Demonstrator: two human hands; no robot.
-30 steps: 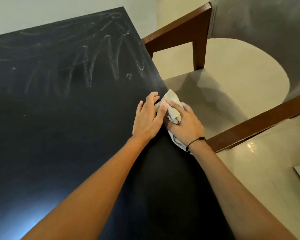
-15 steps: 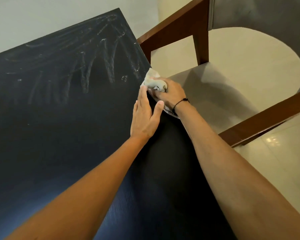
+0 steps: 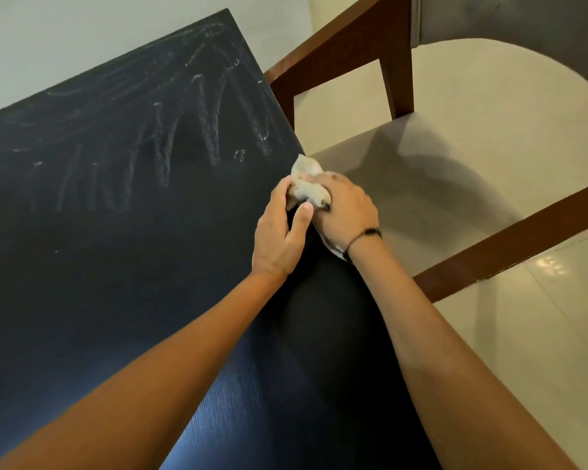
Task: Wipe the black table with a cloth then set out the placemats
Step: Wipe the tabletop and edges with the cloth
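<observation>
The black table [image 3: 109, 259] fills the left and middle of the view, with whitish streaks of dust over its far half. At its right edge a bunched pale cloth [image 3: 305, 184] is held by both hands. My right hand [image 3: 348, 212] grips the cloth from the right, fingers curled over it, a black cord around the wrist. My left hand [image 3: 280, 232] lies on the table beside it, its fingers and thumb curled against the cloth's left side. A corner of cloth sticks out under the right wrist.
A wooden armchair [image 3: 510, 242] with a grey seat and curved grey back stands close against the table's right edge. Pale glossy floor tiles show beyond it. A light wall runs behind the table's far edge.
Both hands with the cloth slid along the table's right edge toward the far end, then came back slightly. The left hand's fingers went from lying flat to curling onto the cloth.
</observation>
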